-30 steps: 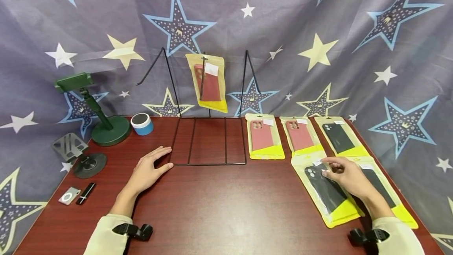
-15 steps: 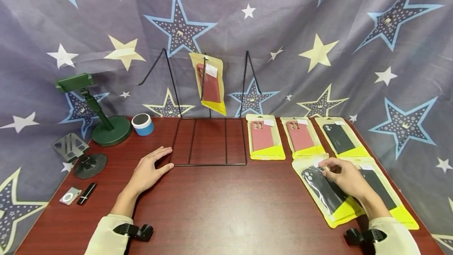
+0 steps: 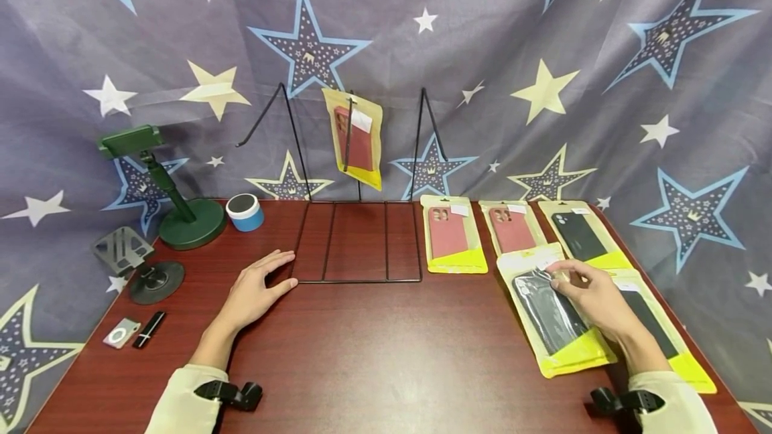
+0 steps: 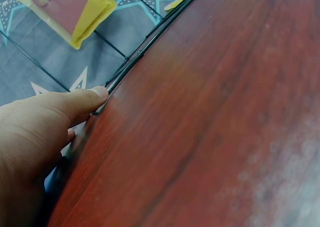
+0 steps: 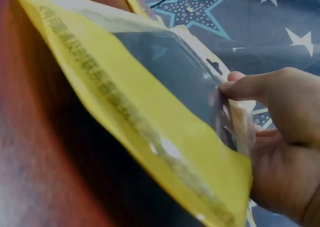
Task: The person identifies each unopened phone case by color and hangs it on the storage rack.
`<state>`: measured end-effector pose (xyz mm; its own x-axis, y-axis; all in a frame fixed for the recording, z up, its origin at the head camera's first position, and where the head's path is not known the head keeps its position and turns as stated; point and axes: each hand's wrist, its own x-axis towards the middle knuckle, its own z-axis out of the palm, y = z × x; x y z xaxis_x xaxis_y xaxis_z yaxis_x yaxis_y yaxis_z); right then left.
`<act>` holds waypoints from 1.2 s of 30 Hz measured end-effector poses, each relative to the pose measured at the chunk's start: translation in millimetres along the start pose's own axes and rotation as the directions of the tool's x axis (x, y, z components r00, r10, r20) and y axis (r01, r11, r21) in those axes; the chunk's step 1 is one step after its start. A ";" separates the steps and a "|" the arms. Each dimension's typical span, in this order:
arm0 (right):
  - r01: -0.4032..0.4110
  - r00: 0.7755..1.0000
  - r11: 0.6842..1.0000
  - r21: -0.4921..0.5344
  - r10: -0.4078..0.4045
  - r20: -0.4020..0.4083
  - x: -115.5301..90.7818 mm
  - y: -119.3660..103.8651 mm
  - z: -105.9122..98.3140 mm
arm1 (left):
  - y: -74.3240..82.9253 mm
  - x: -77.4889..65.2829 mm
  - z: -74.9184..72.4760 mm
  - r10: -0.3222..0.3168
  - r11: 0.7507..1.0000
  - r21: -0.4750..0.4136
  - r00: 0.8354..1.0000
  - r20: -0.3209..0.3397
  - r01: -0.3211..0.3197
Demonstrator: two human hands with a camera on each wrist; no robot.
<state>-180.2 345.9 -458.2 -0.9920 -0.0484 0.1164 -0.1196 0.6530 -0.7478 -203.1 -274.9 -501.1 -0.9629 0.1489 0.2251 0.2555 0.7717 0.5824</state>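
Note:
My right hand (image 3: 594, 300) pinches the right edge of a clear-and-yellow bag holding a black phone case (image 3: 549, 310). In the right wrist view the bag's yellow lower end (image 5: 120, 92) is tilted up from the table, with the thumb on the clear front. My left hand (image 3: 253, 297) rests at the left front corner of a black wire display rack (image 3: 358, 280), fingers extended and thumb tip touching the wire (image 4: 112, 84). A bagged red phone case (image 3: 356, 139) hangs on the rack's middle hook.
Two bagged red phone cases (image 3: 447, 236) (image 3: 512, 230) lie right of the rack. Bagged black cases (image 3: 579, 236) (image 3: 648, 320) lie farther right. On the left are a green phone stand (image 3: 191, 223), a grey stand (image 3: 155, 281), a blue-and-white round container (image 3: 245, 216) and two small gadgets (image 3: 121, 333) (image 3: 148, 329).
My right hand has raised the bagged black case and shifted it slightly left and back. The hanging bag has swung a little on its hook. My left hand stays at the rack.

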 end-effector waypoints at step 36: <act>0.374 0.907 0.790 0.486 -0.203 -0.368 22.9 -139.0 15.8 | 2.0 -0.5 -1.4 -0.012 1.000 0.000 1.000 0.006 0.012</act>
<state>-186.9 242.1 -361.9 -0.8610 0.1016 0.4984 -0.4852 0.1300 -0.8647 -202.0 -274.4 -498.9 -0.9664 0.1429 0.2136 0.2437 0.7737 0.5849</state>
